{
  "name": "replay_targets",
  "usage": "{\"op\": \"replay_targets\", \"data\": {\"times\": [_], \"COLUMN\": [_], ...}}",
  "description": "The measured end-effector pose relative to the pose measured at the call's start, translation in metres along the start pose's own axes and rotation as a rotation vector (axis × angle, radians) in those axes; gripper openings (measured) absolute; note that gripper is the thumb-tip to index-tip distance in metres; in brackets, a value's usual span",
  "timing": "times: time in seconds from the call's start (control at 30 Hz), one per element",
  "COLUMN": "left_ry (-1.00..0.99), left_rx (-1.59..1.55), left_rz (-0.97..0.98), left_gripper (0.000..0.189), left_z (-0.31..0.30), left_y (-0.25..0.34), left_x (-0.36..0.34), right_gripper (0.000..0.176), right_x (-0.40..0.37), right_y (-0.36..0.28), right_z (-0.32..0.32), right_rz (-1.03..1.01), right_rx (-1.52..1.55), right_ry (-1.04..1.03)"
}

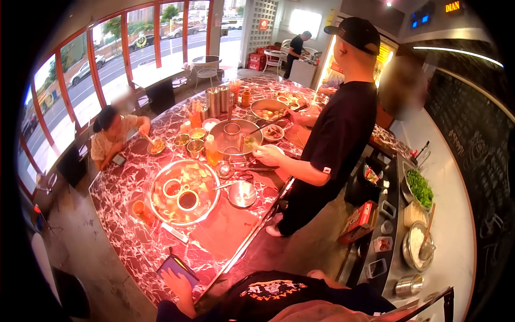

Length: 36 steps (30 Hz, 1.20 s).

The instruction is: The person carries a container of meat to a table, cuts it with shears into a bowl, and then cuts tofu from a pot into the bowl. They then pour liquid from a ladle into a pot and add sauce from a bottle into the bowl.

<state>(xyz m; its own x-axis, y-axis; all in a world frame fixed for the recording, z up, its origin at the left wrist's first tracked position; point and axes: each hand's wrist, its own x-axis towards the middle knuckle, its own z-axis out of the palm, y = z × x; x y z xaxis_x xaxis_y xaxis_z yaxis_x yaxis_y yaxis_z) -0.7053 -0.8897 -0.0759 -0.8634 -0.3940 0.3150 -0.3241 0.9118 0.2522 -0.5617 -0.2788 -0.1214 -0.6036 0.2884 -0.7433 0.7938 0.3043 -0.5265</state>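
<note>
My left hand (pixel 178 284) lies with its fingers spread on a dark purple flat item (pixel 185 270) at the near edge of the red marbled counter (pixel 115 214). Beyond it stands a large round pan (pixel 155 206) of food, with two dark sauce bowls (pixel 188 200) inside. An orange-red cup (pixel 141 210) is left of the pan, and a small metal pot (pixel 242 194) is right of it. My right hand (pixel 321 276) shows only in part beside the black printed shirt; its fingers are too unclear to read.
A co-worker (pixel 343 123) in black stands by the counter, hands over a steaming pot (pixel 217 131). A seated person (pixel 110 137) eats at the far left. At right, a side bench holds greens (pixel 418 188), a rice bowl (pixel 412 249) and a red box (pixel 360 221).
</note>
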Motion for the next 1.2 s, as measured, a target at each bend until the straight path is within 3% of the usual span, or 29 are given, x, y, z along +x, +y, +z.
{"op": "replay_targets", "data": {"times": [0.07, 0.13, 0.17, 0.27, 0.33, 0.43, 0.47, 0.63, 1.0, 1.13, 1.17, 1.2], "left_ry": [-0.027, -0.021, -0.006, -0.009, -0.109, 0.23, 0.182, -0.115, -0.1, -0.085, -0.064, -0.009], "left_rx": [-0.007, -0.029, -0.053, -0.034, -0.058, 0.115, -0.009, 0.004, -0.015, -0.014, -0.012, -0.024], "left_rz": [-0.018, -0.011, -0.01, 0.044, -0.021, 0.194, 0.155, -0.082, -0.065, -0.055, -0.063, -0.037], "left_gripper": [0.053, 0.053, 0.052, 0.053, 0.056, 0.054, 0.052, 0.057, 0.054, 0.054, 0.046, 0.045], "left_z": [-0.004, -0.002, 0.001, 0.009, 0.007, 0.027, 0.02, 0.008, 0.004, -0.001, -0.001, -0.003], "left_y": [0.002, -0.001, -0.002, -0.01, -0.007, -0.018, -0.016, -0.001, 0.001, 0.006, 0.007, 0.005], "left_x": [0.0, -0.001, 0.0, -0.001, 0.006, -0.001, 0.002, 0.007, 0.007, 0.007, 0.006, 0.002], "right_gripper": [0.024, 0.024, 0.024, 0.023, 0.023, 0.023, 0.023, 0.024, 0.024, 0.028, 0.029, 0.031], "right_x": [-0.019, -0.006, -0.009, -0.025, -0.032, -0.052, -0.056, -0.068, -0.074, -0.006, -0.003, -0.024], "right_y": [-0.004, 0.023, 0.027, 0.017, 0.017, 0.029, 0.032, 0.039, 0.042, 0.085, 0.075, 0.027], "right_z": [0.048, 0.096, 0.118, 0.153, 0.165, 0.176, 0.181, 0.199, 0.198, 0.182, 0.175, 0.155], "right_rz": [-0.123, -0.507, -0.526, -0.371, -0.287, -0.182, -0.159, -0.095, -0.166, -0.149, -0.2, -0.126], "right_rx": [0.052, 0.435, 0.44, 0.248, 0.137, 0.087, 0.095, 0.157, 0.408, 0.181, 0.022, -0.215], "right_ry": [-0.033, -0.359, -0.396, -0.302, -0.263, -0.264, -0.26, -0.26, -0.357, -0.43, -0.377, -0.399]}}
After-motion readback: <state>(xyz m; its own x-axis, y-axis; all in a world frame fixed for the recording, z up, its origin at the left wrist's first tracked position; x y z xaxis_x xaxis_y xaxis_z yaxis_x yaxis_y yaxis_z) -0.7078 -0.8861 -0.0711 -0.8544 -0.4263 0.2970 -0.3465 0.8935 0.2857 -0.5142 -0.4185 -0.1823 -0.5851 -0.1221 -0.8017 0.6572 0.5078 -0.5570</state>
